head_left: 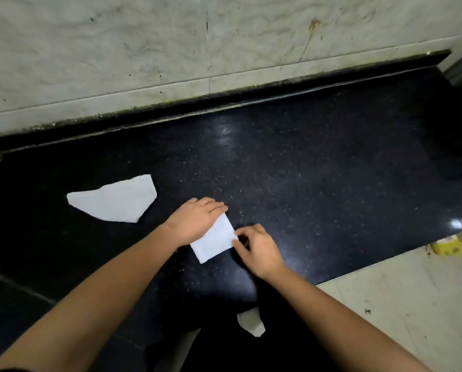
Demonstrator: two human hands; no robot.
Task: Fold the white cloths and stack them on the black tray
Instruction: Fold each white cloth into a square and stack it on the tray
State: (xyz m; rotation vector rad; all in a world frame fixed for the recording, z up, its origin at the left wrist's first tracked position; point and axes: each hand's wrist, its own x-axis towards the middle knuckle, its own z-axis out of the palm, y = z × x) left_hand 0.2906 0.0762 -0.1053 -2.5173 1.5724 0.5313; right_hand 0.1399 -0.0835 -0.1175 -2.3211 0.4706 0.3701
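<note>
A pale marbled wall [117,49], stained and speckled with dark spots, runs across the top of the view. Below it lies a wide black speckled stone surface [305,170] with glossy highlights and a pale seam along its left side. At the lower right the stone gives way to a light tiled floor [398,304]. Both bare forearms reach in from the bottom edge. The left hand [195,218] lies flat, fingers straight and together, pressing on the upper left part of a folded white cloth [216,241] that rests on the stone near the middle. The right hand [259,248] has its fingers curled and pinches the right edge of that cloth. A second white cloth [114,201] lies flat to the left, well apart from the hands. A smaller white piece [251,322] shows between the forearms. A small yellow object [446,247] sits at the right edge.
</note>
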